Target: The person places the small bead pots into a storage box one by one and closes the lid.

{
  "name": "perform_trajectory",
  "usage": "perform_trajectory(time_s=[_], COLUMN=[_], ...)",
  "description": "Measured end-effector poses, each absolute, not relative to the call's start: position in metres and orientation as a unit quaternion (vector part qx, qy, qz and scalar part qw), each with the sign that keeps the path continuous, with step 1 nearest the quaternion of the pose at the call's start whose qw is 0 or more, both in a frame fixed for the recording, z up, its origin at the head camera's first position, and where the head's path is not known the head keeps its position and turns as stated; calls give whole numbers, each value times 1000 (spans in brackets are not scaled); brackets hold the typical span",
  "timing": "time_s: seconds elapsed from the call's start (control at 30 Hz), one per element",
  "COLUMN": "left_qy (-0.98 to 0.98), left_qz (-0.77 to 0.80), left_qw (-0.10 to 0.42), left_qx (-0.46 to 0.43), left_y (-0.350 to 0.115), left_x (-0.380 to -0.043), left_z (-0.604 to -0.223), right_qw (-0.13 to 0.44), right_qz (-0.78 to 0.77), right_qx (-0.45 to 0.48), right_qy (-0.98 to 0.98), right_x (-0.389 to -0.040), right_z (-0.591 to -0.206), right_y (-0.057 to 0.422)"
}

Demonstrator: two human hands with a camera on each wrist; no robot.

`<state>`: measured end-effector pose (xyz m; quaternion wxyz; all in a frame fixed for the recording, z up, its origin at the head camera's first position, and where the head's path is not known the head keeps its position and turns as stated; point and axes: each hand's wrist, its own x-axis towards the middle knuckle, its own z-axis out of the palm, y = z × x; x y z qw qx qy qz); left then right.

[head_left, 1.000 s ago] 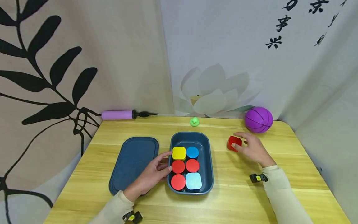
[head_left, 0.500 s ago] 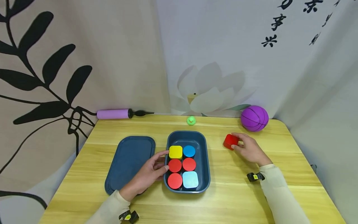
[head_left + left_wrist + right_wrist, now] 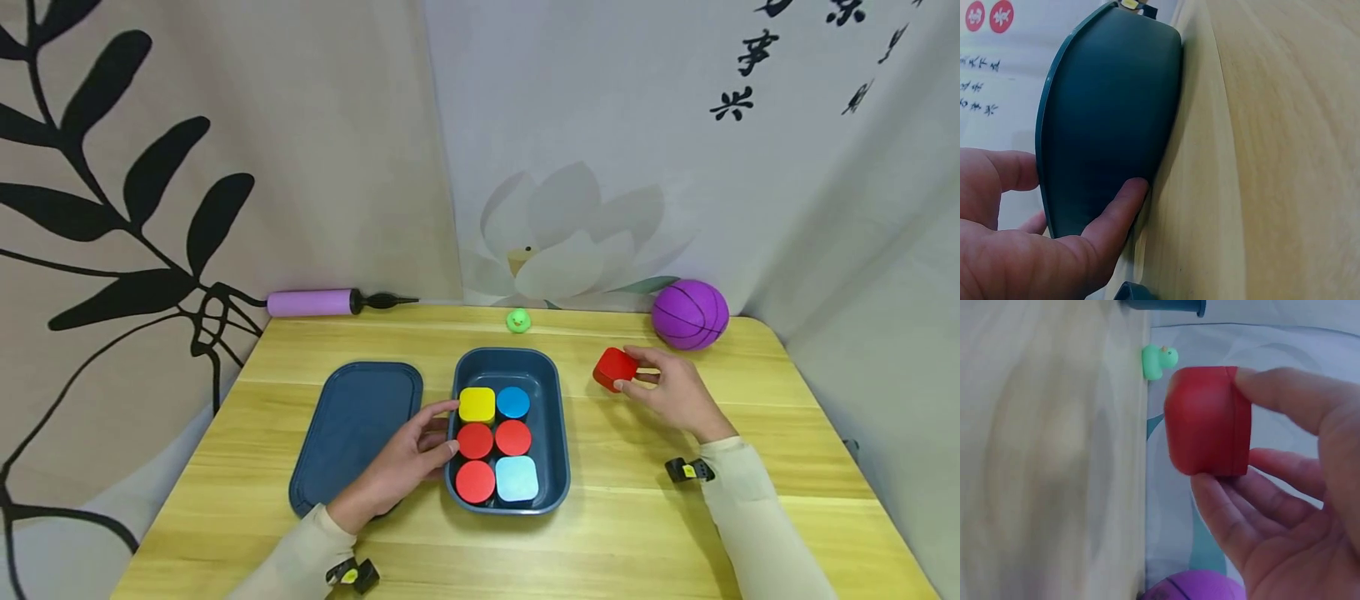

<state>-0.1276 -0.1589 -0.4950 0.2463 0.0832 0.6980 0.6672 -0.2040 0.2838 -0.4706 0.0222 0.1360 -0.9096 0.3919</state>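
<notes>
My right hand pinches a small red rounded-square box between thumb and fingertips. In the right wrist view the red box shows a seam near one end, and it is held up from the tabletop. My left hand touches the left side of a dark blue rectangular container. The left wrist view has its thumb stretched along the outer wall of the container, a finger at the rim. Inside stand a yellow square piece, a blue round one, three red round ones and a light blue square one.
A dark blue lid lies left of the container, partly behind my left forearm. Along the back edge are a purple pump, a green duck and a purple ball. A printed curtain hangs behind the wooden table.
My right hand has raised the red box off the table and shifted it slightly left. My left hand stays at the container's side. The head view has shifted a little.
</notes>
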Motion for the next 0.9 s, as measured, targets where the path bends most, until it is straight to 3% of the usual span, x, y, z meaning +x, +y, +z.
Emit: perform_trajectory(time_s=[0.33, 0.9], left_qy=[701, 701], left_qz=[665, 664], left_qw=[244, 248], left_qx=[86, 81], left_y=[-156, -159], left_x=[-127, -129], left_z=[-494, -494], right_qw=[62, 57], right_qz=[383, 379], right_qx=[171, 221], right_qy=[-906, -897], right_x=[-203, -207], right_z=[-452, -429], right_y=[265, 208])
